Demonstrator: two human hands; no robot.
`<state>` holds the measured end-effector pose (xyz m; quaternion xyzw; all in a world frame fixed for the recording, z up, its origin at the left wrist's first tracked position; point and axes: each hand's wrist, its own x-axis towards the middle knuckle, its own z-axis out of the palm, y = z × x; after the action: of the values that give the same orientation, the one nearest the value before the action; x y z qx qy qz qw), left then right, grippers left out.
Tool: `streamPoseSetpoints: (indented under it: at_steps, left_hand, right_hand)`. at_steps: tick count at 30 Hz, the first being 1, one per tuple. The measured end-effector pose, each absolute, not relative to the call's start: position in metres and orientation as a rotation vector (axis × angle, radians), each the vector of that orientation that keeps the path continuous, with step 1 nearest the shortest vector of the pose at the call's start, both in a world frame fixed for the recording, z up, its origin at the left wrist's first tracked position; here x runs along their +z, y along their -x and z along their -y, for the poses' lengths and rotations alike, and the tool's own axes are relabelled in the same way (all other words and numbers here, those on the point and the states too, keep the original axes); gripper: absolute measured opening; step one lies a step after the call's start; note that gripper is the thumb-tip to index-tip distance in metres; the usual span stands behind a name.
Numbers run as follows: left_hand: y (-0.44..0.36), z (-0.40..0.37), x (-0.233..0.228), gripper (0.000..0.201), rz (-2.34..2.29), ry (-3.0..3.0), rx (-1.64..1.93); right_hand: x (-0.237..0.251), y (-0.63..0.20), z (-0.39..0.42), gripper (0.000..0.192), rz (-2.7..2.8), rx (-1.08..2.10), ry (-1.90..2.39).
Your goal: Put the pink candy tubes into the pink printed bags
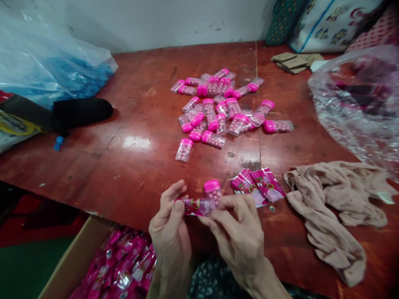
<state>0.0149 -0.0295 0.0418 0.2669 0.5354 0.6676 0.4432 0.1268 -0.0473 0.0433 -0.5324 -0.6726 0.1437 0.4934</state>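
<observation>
Sleeving step, by look: both hands pinch printed sleeve (196, 206), left hand (170, 232) and right hand (240, 236) at its ends, pink-capped candy tube (213, 191) just behind. Next calls for opening sleeve mouth, sliding tube in.

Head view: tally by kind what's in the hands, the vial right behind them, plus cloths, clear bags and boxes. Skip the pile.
Printed pink plastic sleeve, in left hand and right hand: 1
Pink-capped clear plastic vial: 1
Crumpled beige cloth: 1
Clear plastic bags: 2
Open brown cardboard box: 1
Total: 6
</observation>
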Motion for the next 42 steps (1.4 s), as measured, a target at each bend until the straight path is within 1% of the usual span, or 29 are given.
streamPoseSetpoints:
  at_steps: [3, 6, 8, 13, 16, 17, 19, 23, 24, 26, 28, 33, 36, 38, 42]
  left_hand:
    - [-0.014, 0.028, 0.04, 0.012, -1.327, -0.603, 1.616]
    - [-0.013, 0.027, 0.039, 0.016, -1.307, -0.462, 1.515]
    - [-0.013, 0.026, 0.039, 0.017, -1.324, -0.386, 1.465]
    - [-0.014, 0.026, 0.039, 0.016, -1.355, -0.344, 1.427]
    - [-0.01, 0.024, 0.036, 0.015, -1.311, -0.255, 1.459]
    - [-0.008, 0.023, 0.036, 0.014, -1.302, -0.235, 1.492]
    - [-0.002, 0.02, 0.035, 0.011, -1.296, -0.223, 1.58]
    - [0.004, 0.016, 0.037, 0.009, -1.299, -0.236, 1.668]
    - [0.004, 0.017, 0.037, 0.009, -1.298, -0.237, 1.669]
    - [0.004, 0.017, 0.037, 0.008, -1.3, -0.245, 1.667]
    - [0.003, 0.018, 0.036, 0.008, -1.314, -0.263, 1.663]
    - [0.006, 0.021, 0.029, 0.009, -1.37, -0.414, 1.693]
    - [0.006, 0.023, 0.027, 0.011, -1.371, -0.514, 1.67]
    - [0.005, 0.023, 0.028, 0.011, -1.372, -0.558, 1.655]
    - [0.002, 0.023, 0.032, 0.01, -1.371, -0.606, 1.632]
  right_hand:
    - [0.045, -0.126, 0.05, 0.007, 1.646, 0.284, 1.231]
    - [0.043, -0.124, 0.05, 0.011, 1.699, 0.387, 1.123]
    - [0.039, -0.123, 0.049, 0.009, 1.739, 0.467, 1.104]
    - [0.036, -0.121, 0.048, 0.014, 1.715, 0.546, 1.082]
    - [0.037, -0.122, 0.05, 0.006, 1.496, 0.591, 1.101]
    - [0.037, -0.122, 0.05, 0.004, 1.424, 0.568, 1.147]
    - [0.033, -0.121, 0.049, 0.01, 1.385, 0.465, 1.31]
    - [0.021, -0.11, 0.047, 0.031, 1.671, 0.207, 1.746]
    - [0.019, -0.107, 0.046, 0.035, 1.743, 0.174, 1.818]
    - [0.018, -0.103, 0.047, 0.038, 1.799, 0.182, 1.872]
    - [0.02, -0.104, 0.049, 0.036, 1.724, 0.327, 1.812]
    - [0.036, -0.123, 0.052, 0.029, 1.178, 0.995, 1.564]
    - [0.045, -0.129, 0.05, 0.028, 0.986, 1.338, 1.388]
    - [0.048, -0.129, 0.049, 0.026, 0.959, 1.466, 1.331]
    - [0.049, -0.129, 0.048, 0.024, 0.952, 1.588, 1.299]
